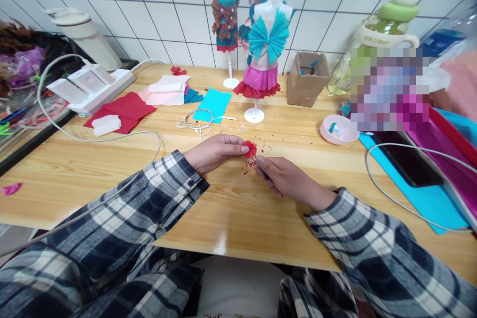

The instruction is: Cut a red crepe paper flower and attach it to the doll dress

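Pinched between thumb and fingers of my left hand [219,152] is a small red paper flower [250,148] with a fringed edge. My right hand [280,174] is closed around small scissors [252,159], whose thin metal tips point at the flower's lower edge. Most of the scissors is hidden inside the fist. Tiny red paper snippets [250,164] lie scattered on the wooden table [223,208] below and beside the flower. Behind my hands stands a white mini dress form [254,115] wearing a turquoise pleated bow [269,35] and a pink and red skirt [258,82].
A second dressed form [225,20] stands by the tiled wall, near a cardboard box [308,79]. Turquoise paper [213,104], red paper [128,112] and coiled wire [199,120] lie leftward. A power strip [93,90] trails a white cable. Rightward are a pink bowl [339,130] and phone [408,159].
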